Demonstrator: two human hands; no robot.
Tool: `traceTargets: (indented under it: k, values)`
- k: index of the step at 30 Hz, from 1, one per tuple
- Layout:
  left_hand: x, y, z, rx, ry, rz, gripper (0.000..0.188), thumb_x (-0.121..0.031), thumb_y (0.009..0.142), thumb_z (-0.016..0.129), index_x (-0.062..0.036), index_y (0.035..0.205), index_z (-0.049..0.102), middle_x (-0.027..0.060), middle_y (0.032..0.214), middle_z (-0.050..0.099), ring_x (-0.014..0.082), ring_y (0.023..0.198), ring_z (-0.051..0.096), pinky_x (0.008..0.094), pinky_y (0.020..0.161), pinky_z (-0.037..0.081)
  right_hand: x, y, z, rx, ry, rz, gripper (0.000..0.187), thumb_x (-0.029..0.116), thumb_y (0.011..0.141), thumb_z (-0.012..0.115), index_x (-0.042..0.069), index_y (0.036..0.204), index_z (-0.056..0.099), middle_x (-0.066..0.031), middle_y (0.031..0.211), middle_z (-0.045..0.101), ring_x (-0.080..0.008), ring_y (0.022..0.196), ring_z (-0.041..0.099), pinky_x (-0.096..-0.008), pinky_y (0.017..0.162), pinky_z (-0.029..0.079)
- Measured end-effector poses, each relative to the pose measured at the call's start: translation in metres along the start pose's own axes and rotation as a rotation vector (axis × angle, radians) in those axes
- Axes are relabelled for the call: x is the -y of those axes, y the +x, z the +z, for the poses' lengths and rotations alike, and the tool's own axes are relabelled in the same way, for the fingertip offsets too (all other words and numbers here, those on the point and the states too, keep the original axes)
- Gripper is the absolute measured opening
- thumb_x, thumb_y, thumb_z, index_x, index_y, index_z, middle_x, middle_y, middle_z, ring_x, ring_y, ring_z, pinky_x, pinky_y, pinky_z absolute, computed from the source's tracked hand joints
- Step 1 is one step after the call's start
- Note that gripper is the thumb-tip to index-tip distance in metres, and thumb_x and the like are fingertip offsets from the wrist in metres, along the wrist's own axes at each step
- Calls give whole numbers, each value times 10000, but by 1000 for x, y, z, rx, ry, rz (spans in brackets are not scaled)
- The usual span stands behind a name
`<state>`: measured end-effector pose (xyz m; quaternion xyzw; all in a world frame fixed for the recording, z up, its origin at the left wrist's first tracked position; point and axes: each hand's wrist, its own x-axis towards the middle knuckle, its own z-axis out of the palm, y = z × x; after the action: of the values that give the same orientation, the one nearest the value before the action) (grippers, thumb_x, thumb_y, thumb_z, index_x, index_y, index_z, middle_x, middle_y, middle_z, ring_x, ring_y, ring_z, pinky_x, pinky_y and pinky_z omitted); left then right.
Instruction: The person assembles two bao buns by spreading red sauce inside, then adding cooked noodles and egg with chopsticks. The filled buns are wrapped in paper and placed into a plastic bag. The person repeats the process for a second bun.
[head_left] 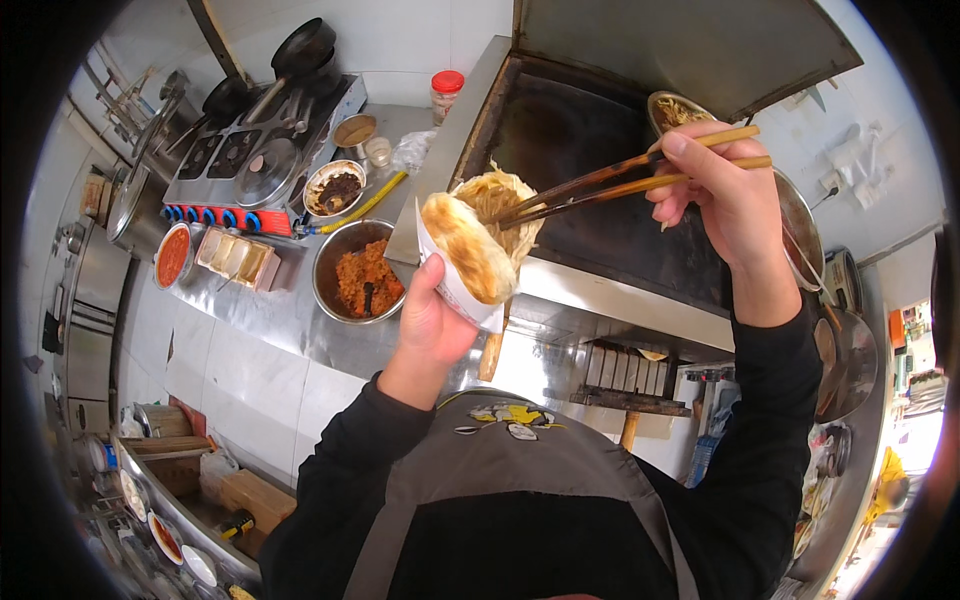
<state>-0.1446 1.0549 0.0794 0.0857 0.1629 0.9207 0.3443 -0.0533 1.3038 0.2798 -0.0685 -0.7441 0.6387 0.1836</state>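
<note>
My left hand [438, 325] grips a browned flatbread [468, 245] that sits in a white paper sleeve [450, 283]. The bread is split, and pale shredded filling [505, 200] shows in its opening. In my right hand [725, 195] is a pair of long wooden chopsticks [640, 172], pinched near their light ends. Their dark tips reach into the filling. Both hands are above the front part of a dark flat griddle [570, 120]. Beyond my right hand, a metal bowl [660, 105] of shredded food stands at the griddle's right edge.
Left of the griddle stand a steel bowl [325, 262] of orange-brown mince, a bowl of dark sauce [312, 190] and a divided seasoning box [268, 262]. A gas stove [225, 165] with pans is farther left. An upright metal panel [690, 50] backs the griddle. A large pan [850, 365] is at right.
</note>
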Motion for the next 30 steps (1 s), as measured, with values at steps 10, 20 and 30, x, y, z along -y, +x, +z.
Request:
traceTargets:
  k: [10,20,30]
  values:
    - [-4,3,-3,-44,115,27,706,-281,915,708,-70,1512,394,112,1459,544,284,1357,516,460,1160,401,15,-3,-32,-180,-26,-38,208,178,957,701,-21,1011,668,-137,738,685,-179,527,685,-254,428,536]
    - [-3,11,-8,-106,109,7,710,-272,903,716,-109,1521,409,82,1504,519,289,1391,482,469,1189,355,19,9,-88,-254,22,-163,224,177,916,741,-26,992,684,-125,728,690,-168,533,670,-259,461,517]
    - [-12,17,-18,-109,60,71,603,-382,943,706,-173,1467,493,38,1452,565,270,1292,554,481,985,488,-77,115,-200,-733,-694,78,305,245,954,674,-57,930,712,-138,679,715,-192,528,691,-310,494,572]
